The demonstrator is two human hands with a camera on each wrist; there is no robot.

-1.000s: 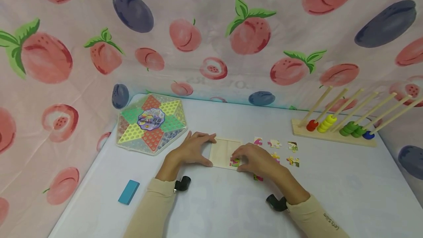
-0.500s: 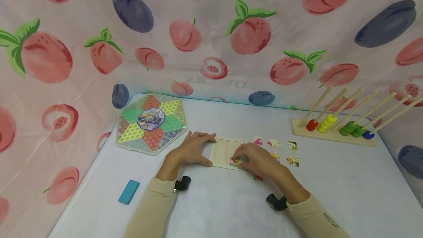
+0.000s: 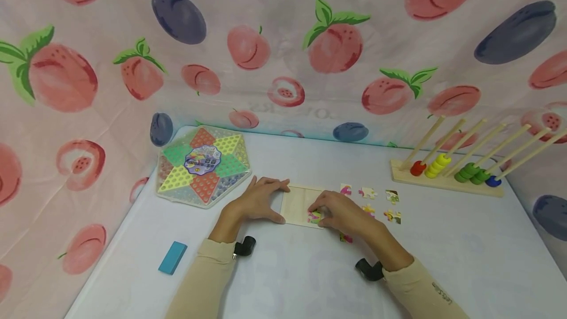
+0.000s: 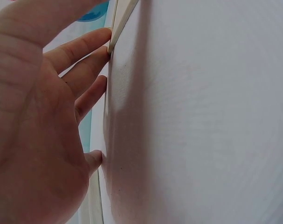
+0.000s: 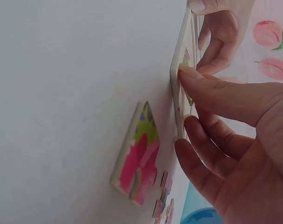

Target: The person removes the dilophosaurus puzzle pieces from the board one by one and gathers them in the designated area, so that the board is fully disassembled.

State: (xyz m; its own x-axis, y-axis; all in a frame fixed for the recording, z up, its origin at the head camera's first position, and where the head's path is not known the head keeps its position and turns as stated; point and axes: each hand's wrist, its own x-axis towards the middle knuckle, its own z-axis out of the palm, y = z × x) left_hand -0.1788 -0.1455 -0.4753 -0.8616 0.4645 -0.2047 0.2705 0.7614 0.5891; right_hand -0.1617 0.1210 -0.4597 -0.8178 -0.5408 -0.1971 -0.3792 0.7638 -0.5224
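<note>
A shallow wooden puzzle tray (image 3: 297, 204) lies flat in the middle of the table in the head view. My left hand (image 3: 254, 202) holds its left side, thumb at the near corner and fingertips at the far one. In the tray's near right corner is a pink and green jigsaw piece (image 3: 314, 217), pinched between the thumb and fingers of my right hand (image 3: 345, 210), which partly covers it. The right wrist view shows that thumb over the tray's edge (image 5: 175, 70), and a loose pink and green piece (image 5: 140, 156) close by on the table.
Several more jigsaw pieces (image 3: 392, 216) lie right of the tray. Behind them stands a wooden peg rack (image 3: 447, 181) with coloured beads. A hexagonal Chinese checkers board (image 3: 204, 165) is at the back left, and a blue block (image 3: 173, 257) sits nearer on the left.
My right fingers have shifted slightly at the piece in the tray's corner, and a bit more of it shows. My left hand and the tray have stayed still.
</note>
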